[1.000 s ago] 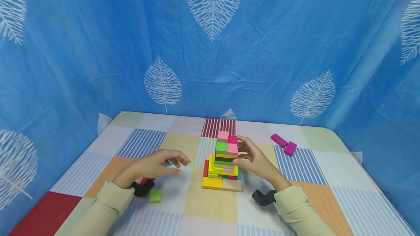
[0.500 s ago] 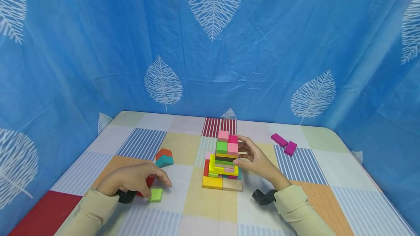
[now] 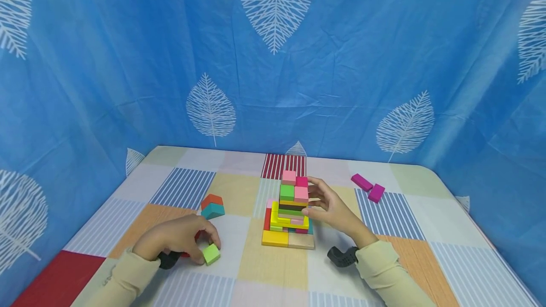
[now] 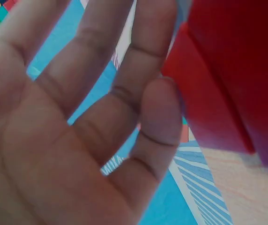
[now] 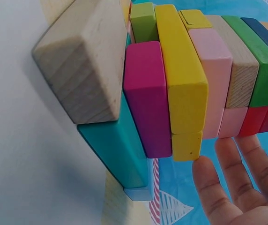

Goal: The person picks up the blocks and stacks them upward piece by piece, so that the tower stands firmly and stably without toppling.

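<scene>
My left hand (image 3: pixel 181 237) pinches a light green block (image 3: pixel 211 254), which is tilted at the tabletop. Red blocks (image 4: pixel 195 98) loom close beside that hand in the left wrist view, where the green block is hidden. A stepped tower of colourful wooden blocks (image 3: pixel 287 192) stands upright mid-table, with pink blocks on top and a wider yellow and plain wood base. My right hand (image 3: pixel 334 210) rests against the tower's right side, fingers loosely bent and thumb near its front corner. In the right wrist view, fingertips (image 5: pixel 204 168) sit at the tower's edge.
An orange block (image 3: pixel 212 199) and a teal block (image 3: pixel 213 211) lie together behind my left hand. Two magenta blocks (image 3: pixel 362 182) lie at the back right. A patchwork cloth (image 3: pixel 273 274) covers the table, and a blue leaf-print curtain (image 3: pixel 332 70) surrounds it.
My left hand has come back toward the left front, uncovering the orange and teal blocks, and has taken hold of the light green block, now tilted. The right hand stays at the tower.
</scene>
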Tool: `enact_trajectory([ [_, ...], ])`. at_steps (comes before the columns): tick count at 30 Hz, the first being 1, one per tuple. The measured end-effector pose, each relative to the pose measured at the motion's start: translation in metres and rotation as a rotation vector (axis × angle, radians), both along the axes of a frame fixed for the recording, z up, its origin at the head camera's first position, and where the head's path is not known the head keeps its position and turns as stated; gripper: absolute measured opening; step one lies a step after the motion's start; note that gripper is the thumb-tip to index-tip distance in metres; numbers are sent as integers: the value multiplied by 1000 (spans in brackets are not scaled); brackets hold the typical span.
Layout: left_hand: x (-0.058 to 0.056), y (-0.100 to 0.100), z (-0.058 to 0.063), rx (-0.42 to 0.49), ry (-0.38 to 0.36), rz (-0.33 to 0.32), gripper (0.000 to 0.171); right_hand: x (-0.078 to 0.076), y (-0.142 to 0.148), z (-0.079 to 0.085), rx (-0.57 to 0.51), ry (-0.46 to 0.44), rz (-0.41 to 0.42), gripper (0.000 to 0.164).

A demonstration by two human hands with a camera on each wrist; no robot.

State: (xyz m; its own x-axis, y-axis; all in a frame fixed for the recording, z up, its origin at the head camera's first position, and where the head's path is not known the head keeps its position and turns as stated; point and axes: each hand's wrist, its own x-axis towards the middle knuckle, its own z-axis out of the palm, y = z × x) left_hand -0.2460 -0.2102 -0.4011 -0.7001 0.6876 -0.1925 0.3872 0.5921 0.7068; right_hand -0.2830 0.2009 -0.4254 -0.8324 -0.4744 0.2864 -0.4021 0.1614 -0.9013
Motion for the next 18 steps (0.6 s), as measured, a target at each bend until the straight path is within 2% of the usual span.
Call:
enact_trajectory([
  [4,-2,5,1,23,45,43,30,0,0,0,0,3,6,80],
  [11,-14,25,13,112,249,54,27,-1,0,-1,3,9,9,79],
  [14,-21,36,22,160,323,110,30,0,0,-1,3,7,8,79],
  [18,-30,54,36,240,408,224,31,0,0,-2,3,7,0,79],
])
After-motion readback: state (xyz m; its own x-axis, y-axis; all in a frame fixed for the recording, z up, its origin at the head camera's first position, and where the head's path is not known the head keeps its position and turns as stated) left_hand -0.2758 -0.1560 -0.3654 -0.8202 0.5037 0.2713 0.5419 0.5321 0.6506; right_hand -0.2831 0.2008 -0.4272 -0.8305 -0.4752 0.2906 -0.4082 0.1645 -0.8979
